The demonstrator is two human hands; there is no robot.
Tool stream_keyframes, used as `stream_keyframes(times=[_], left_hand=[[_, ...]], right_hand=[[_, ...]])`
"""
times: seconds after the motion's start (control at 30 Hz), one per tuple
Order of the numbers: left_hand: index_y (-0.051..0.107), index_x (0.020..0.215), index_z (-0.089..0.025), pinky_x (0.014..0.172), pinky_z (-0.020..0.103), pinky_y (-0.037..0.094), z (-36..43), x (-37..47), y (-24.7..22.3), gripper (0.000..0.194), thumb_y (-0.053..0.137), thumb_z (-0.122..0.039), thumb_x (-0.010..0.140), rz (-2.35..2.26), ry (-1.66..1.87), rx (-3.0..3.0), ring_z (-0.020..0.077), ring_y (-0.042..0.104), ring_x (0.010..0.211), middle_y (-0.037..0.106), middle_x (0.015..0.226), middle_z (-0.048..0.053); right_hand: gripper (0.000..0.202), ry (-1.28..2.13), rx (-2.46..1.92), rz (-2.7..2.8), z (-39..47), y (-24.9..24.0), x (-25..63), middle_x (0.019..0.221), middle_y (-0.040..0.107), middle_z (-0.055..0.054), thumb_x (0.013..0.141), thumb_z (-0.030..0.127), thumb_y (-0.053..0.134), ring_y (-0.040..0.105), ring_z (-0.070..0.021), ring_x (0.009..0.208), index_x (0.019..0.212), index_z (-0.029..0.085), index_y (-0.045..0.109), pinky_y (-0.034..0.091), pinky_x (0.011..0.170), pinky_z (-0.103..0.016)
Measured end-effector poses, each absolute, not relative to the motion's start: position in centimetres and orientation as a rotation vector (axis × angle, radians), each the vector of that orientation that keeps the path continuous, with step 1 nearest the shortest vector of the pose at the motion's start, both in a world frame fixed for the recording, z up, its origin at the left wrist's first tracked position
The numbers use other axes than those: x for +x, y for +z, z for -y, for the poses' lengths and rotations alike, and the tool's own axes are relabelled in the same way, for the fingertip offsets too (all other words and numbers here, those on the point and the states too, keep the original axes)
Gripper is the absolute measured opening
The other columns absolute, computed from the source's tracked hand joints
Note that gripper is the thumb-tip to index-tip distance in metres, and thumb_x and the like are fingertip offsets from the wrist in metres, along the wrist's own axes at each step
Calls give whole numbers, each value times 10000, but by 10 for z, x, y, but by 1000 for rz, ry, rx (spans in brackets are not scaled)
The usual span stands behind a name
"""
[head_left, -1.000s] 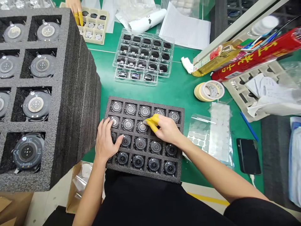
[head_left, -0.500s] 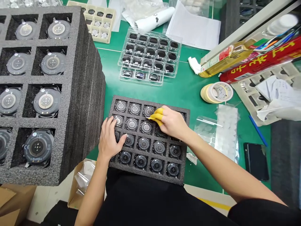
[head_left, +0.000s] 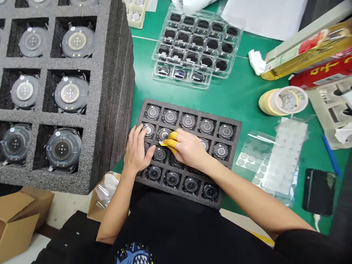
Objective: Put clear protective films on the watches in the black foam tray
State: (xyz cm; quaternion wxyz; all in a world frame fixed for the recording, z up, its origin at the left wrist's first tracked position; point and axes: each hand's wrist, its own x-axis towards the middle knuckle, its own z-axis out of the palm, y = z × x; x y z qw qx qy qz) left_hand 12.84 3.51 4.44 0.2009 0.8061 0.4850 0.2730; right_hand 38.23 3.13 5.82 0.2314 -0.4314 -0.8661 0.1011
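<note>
A dark foam tray point(head_left: 189, 110) lies in front of me, with round watch bodies in its square compartments. My left hand point(head_left: 136, 150) rests on the tray's left edge with fingers spread, holding nothing. Yellow covers wrap fingertips of my right hand point(head_left: 187, 148), which pinches a small yellow piece point(head_left: 163, 144). That piece is just below a watch body point(head_left: 164, 134) in the second row from the top. My right hand hides part of the tray's middle.
Stacked foam trays point(head_left: 95, 146) rise at the left. Clear trays of dark lenses point(head_left: 198, 40) lie behind. Tape rolls point(head_left: 288, 101), a bottle point(head_left: 313, 47), sticker sheets point(head_left: 287, 154) and a phone point(head_left: 319, 190) are at the right.
The view has shifted. My right hand has moved left and toward me across the tray, from the top row to around the second row. My left hand still rests at the left edge.
</note>
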Motion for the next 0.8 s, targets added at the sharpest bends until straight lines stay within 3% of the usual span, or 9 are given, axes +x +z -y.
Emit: stream_keyframes(times=[0.17,0.37,0.57,0.7,0.8], left_hand=[[427,1658,-147,1354,630,379,-34,128,44,715,311,-638,1152,-1357,730,2223,401,419,1653,503,1712,238],[391,1664,-170,1356,615,392,-34,126,46,717,221,-649,1160,-1325,830,2203,376,422,1670,492,1715,232],[363,1672,-203,1332,586,419,-34,121,40,639,278,-591,1172,-1201,956,2209,365,456,1646,474,1719,234],[367,1676,-203,1349,572,388,-35,120,33,634,315,-585,1172,-1178,968,2212,362,464,1641,464,1735,236],[378,1669,-199,1346,555,394,-35,121,30,630,329,-585,1173,-1180,972,2225,357,474,1636,472,1726,239]], right_hand=[[205,352,-1164,2300,4,65,373,973,731,-96,1086,154,590,596,-246,879,1174,218,764,519,753,-385],[235,265,-1095,2478,31,70,363,950,742,-94,1001,47,598,558,-252,880,1024,209,767,449,691,-383],[223,319,-1063,2354,61,69,340,923,725,-99,1044,55,572,519,-239,856,1051,154,771,451,694,-366],[228,265,-1061,2413,83,66,324,883,712,-83,1006,24,603,511,-236,858,955,175,766,418,681,-375],[221,336,-1040,2413,87,67,326,903,716,-73,1022,44,601,542,-228,856,998,198,758,435,678,-368]])
